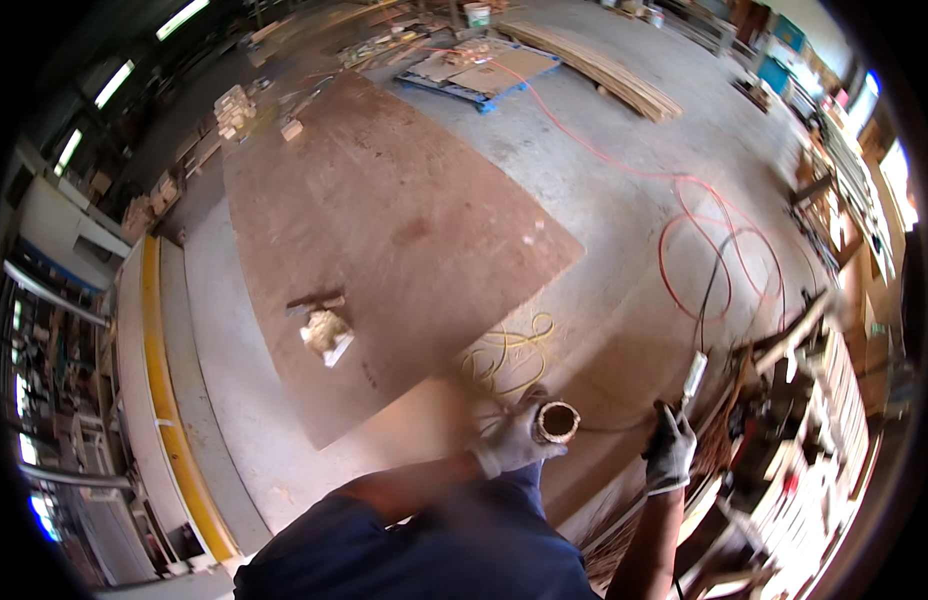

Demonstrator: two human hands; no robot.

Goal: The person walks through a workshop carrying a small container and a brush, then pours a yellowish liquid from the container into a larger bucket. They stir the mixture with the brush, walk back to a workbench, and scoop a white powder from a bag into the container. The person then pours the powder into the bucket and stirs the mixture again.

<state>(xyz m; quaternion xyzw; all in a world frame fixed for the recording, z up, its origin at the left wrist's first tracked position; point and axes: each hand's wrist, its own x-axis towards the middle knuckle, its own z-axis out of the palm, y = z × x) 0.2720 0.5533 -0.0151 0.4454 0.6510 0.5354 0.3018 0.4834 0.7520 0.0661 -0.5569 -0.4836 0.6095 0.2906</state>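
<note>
My left hand (509,440), in a pale work glove, is closed around a round, open-topped container (557,422) with a crusty rim and a dark inside. My right hand (671,455), gloved in grey with dark fingers, grips a slim, whitish tool (695,378) that points away from me; a dark line seems to run from its far end, and its exact kind cannot be made out. Ahead of me and to the left lies a big brown board (404,220). On it rest a crumpled pale wad (326,333) and a dark, flat strip (315,299).
A yellow cord (514,350) lies coiled on the floor beyond my left hand. Red hose (664,265) loops across the concrete at right. Piled wood (804,470) stands beside my right arm. Farther off are a blue-edged pallet (484,75) and long planks (604,70). A yellow-striped rail (159,390) runs along the left.
</note>
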